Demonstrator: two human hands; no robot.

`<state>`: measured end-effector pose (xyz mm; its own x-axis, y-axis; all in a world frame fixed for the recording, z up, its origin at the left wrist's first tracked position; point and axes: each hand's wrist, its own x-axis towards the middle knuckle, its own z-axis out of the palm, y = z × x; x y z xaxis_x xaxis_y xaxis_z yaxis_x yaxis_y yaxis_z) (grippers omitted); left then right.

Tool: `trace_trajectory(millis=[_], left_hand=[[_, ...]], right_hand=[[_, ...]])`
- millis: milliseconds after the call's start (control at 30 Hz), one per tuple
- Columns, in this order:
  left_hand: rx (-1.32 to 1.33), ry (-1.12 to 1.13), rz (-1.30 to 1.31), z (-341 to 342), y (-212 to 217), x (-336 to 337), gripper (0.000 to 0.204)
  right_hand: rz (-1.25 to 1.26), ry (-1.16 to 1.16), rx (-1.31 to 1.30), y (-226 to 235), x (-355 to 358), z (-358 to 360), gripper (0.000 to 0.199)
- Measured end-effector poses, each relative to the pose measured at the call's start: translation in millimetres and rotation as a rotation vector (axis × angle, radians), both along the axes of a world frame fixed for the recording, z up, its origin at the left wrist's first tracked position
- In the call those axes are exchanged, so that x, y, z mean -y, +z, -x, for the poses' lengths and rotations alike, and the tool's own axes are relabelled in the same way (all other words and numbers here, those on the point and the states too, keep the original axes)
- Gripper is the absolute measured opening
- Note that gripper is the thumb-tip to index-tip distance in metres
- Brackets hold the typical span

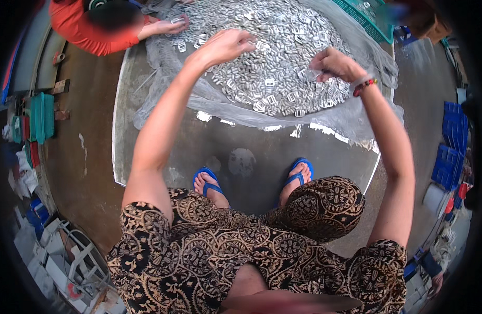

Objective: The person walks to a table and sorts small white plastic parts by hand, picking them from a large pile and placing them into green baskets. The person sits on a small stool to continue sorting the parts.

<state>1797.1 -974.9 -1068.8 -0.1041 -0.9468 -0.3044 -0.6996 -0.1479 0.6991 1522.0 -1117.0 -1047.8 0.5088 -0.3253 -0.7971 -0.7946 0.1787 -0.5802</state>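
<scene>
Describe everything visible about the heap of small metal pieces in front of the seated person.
The heap of small silvery rectangular metal loops looks like shiny buckle-like rings, each an open frame, piled loosely in a broad mound. It lies on a grey translucent plastic sheet spread over a round metal-edged surface. The left hand rests fingers-down on the pile; the right hand pinches at pieces near its right side. A co-worker's hand touches its far left edge.

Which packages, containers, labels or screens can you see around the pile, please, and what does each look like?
No labels, signs or screens show.
Teal basket: top right beyond the pile of metal pieces, latticed plastic.
Blue crates: stacked at right edge, rectangular.
Teal trays: left edge, flat, stacked on edge.
</scene>
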Motion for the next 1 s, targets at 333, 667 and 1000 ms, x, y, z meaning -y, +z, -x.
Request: trace_trajectory(millis=[333, 667, 1000], left_hand=[[0.347, -0.26, 0.176, 113, -98, -54, 0.043], [0.292, -0.012, 0.041, 137, -135, -22, 0.027], [-1.303, 0.662, -0.346, 132, -113, -26, 0.015]], right_hand=[[0.383, -0.955, 0.359, 67, 172, 91, 0.063], [0.908, -0.038, -0.081, -183, -36, 151, 0.066], [0.913, -0.466, 0.237, -184, -70, 115, 0.014]])
